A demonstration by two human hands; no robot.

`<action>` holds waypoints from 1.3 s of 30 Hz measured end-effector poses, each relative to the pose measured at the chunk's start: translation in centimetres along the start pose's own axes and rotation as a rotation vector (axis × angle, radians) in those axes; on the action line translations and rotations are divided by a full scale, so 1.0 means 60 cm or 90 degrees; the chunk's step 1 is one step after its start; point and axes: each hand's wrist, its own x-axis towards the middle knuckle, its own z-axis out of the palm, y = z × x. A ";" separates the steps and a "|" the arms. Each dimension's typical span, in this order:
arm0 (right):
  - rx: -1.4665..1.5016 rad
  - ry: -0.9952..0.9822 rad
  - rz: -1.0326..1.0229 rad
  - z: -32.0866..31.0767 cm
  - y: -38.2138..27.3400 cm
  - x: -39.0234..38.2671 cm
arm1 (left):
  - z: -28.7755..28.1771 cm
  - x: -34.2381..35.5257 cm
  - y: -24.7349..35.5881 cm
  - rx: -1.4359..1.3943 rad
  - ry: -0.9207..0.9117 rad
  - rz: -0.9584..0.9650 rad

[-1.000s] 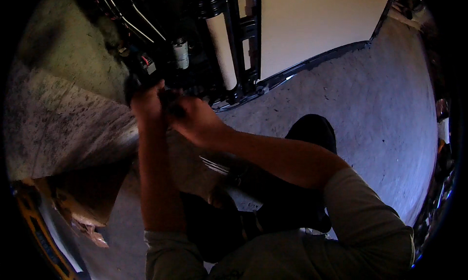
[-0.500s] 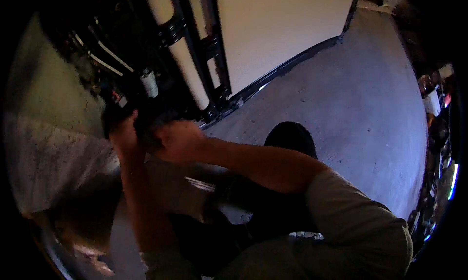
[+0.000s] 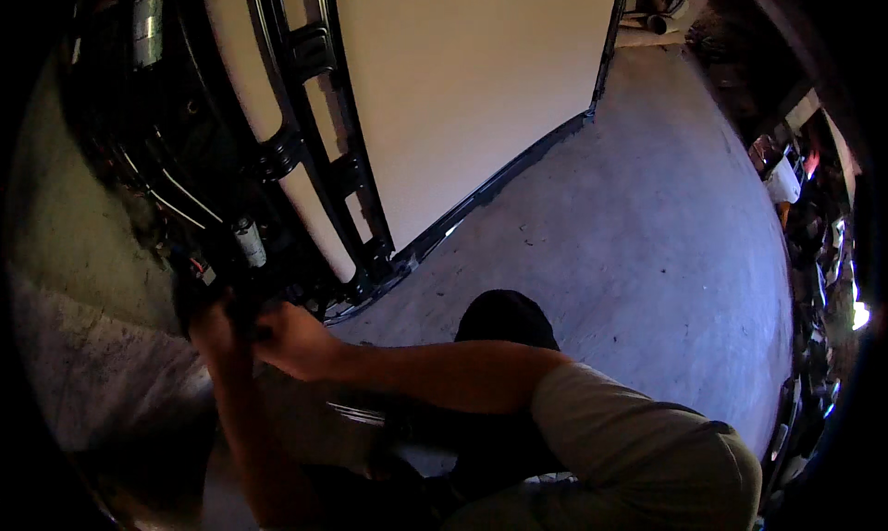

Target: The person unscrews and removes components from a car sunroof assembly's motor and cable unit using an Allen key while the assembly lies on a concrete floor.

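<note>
Down at the bottom edge of the dark frame point(image 3: 305, 161), where tubes and wires run, sits a small dark part point(image 3: 242, 316) in deep shadow (too dim to tell what it is). Both hands meet on it. The left hand point(image 3: 211, 327) has its fingers curled against the part from the left; the right hand point(image 3: 294, 339) is clenched just beside it, knuckles up, though whether it truly grips the part I cannot tell. A small pale cylinder point(image 3: 248, 241) stands just above the hands. A cream panel point(image 3: 462, 96) fills the frame's right, above the grey concrete floor point(image 3: 647, 253).
</note>
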 end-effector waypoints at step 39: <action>-0.418 -0.110 -0.085 -0.037 -0.001 0.002 | 0.022 0.001 -0.030 -0.057 0.049 -0.191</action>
